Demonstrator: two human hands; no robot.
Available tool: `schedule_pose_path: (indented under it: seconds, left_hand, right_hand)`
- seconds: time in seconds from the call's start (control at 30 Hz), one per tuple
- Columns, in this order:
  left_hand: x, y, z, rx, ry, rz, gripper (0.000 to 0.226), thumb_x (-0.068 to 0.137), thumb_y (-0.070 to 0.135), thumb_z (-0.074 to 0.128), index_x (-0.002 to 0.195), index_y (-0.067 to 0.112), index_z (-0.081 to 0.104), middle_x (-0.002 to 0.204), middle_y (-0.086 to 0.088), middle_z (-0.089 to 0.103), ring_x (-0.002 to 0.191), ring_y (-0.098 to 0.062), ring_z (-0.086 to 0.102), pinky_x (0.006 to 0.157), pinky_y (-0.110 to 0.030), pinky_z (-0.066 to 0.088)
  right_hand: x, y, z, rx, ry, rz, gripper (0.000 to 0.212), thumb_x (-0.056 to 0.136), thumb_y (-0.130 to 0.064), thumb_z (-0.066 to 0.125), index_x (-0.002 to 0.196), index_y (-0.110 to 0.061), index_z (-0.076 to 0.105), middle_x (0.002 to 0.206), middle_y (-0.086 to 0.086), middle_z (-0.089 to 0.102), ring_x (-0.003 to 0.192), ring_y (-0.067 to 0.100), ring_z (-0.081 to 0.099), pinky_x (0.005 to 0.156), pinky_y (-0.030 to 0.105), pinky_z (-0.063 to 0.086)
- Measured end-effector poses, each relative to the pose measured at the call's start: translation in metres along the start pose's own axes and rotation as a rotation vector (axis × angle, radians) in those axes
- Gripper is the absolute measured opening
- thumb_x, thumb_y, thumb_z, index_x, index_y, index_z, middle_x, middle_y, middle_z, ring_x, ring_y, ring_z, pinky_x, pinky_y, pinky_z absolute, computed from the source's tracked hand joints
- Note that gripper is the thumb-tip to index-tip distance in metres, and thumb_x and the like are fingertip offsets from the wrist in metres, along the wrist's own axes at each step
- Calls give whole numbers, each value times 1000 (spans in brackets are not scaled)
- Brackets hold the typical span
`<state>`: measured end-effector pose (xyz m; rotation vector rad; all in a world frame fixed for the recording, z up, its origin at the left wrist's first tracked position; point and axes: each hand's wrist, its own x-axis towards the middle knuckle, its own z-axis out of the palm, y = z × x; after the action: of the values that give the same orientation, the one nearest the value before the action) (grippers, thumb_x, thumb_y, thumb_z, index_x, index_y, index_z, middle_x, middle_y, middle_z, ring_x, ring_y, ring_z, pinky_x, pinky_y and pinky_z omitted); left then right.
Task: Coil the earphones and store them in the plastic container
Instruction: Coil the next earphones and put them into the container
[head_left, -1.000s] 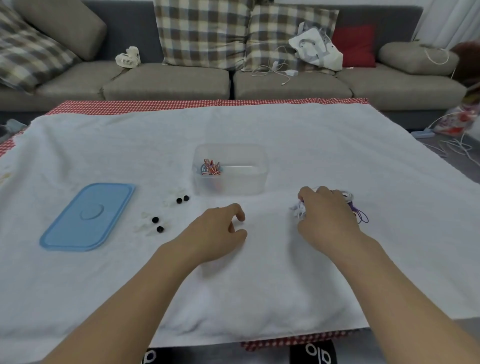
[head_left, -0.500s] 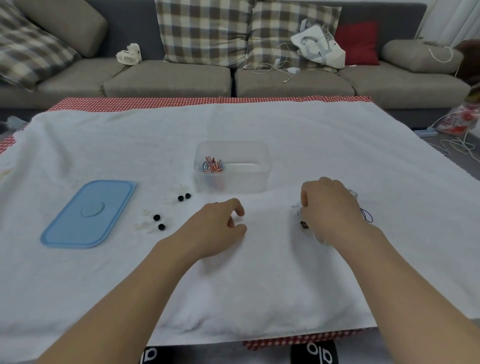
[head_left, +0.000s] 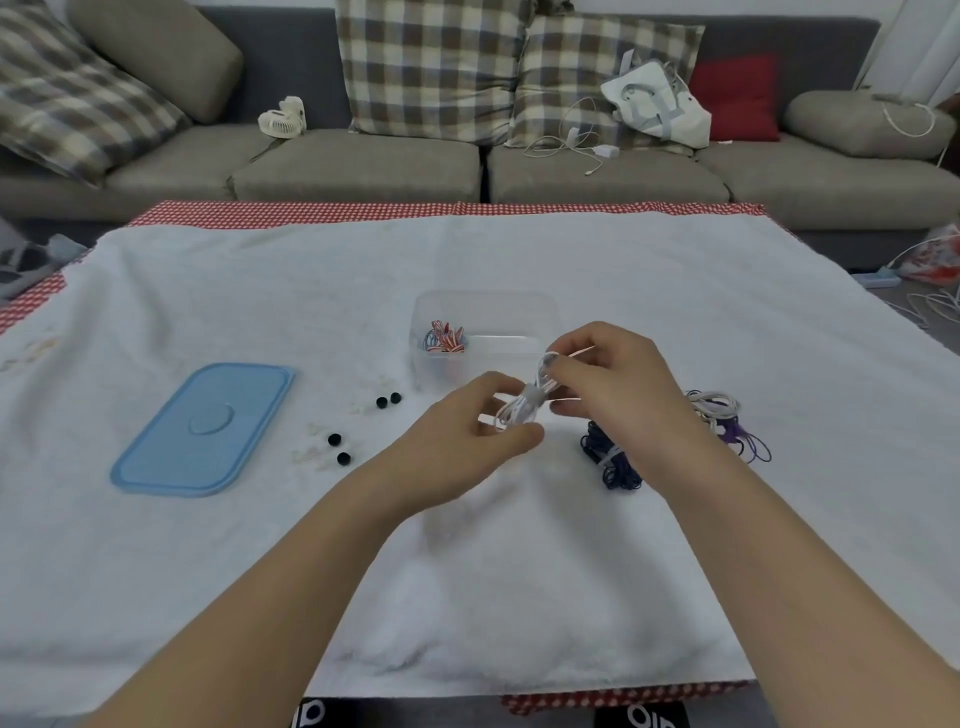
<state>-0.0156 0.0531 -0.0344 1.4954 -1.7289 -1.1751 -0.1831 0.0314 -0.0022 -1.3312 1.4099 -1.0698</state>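
Earphones (head_left: 524, 402) in white hang bundled between our hands, just before the plastic container (head_left: 485, 338). Our left hand (head_left: 467, 441) pinches the lower loops; our right hand (head_left: 608, 384) pinches the top.

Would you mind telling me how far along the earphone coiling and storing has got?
Done: one red and blue coil already lies in the clear plastic container, whose blue lid is off. In hand: the left hand and right hand hold a white earphone bundle above the towel. Left: a dark blue bundle and a white and purple one wait on the towel.
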Motion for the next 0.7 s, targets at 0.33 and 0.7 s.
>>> schedule_pose_path:
  seconds: [0.33,0.7]
  left_hand:
    - [-4,-14,-17,123,122,40,13,100,30,57,94,22,65,80,7,74,64,-6,60,60,-24,47]
    - [-8,-31,-36,292,89,-7,14,89,37,69,87,24,64,86,9,66,63,2,53,58,-9,42]
  right_hand:
    - [-4,9,31,246,-196,339,40,88,-26,73,121,-8,58,113,19,66,92,26,74,81,38,62]
    - [5,11,54,362,-125,259,14,91,-10,66,102,-2,67,97,16,75,78,21,71,71,30,60]
